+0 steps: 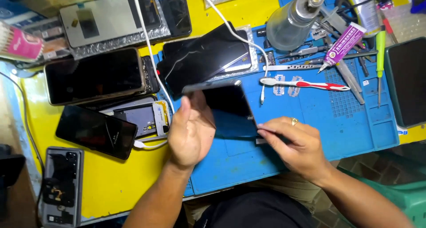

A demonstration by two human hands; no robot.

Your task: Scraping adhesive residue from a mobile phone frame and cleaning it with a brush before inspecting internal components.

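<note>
Centrally, phone (228, 108) tilted above blue mat (355, 121), cradled in half-open left hand (191, 132), right hand (295, 146) pinching its lower edge. Bare mat rightward; bottle (290, 19), toothbrush (304, 83) beyond.

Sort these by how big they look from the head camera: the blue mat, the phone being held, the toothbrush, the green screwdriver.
1. blue mat
2. phone, held near the camera
3. toothbrush
4. green screwdriver, close to the toothbrush, so unsure
</note>
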